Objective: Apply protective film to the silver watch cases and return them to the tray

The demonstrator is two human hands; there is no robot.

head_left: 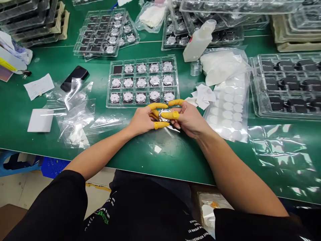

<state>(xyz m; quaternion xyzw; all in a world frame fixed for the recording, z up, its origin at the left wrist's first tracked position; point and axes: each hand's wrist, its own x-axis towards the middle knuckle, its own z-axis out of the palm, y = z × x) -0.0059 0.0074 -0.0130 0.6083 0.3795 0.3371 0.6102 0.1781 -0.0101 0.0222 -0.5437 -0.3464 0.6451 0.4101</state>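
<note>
Your left hand (pixel 143 121) and right hand (pixel 188 119) pinch a round watch (pixel 165 115) between them, fingers in yellow finger cots (pixel 157 106). It sits just below a clear tray of watches (pixel 142 59) on the green bench (pixel 160 160). A crumpled plastic bag (pixel 75 115) lies left, a sheet of white round stickers (pixel 227 107) right.

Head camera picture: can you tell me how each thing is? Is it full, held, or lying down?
Left hand: holding the round metal part, yellow finger covers on.
Right hand: holding it too, yellow finger covers on.
Round metal part: held between both hands.
Clear tray: nearly full, one pocket empty.
Black phone: lying flat, screen dark.
White plastic bottle: tilted, capped.
</note>
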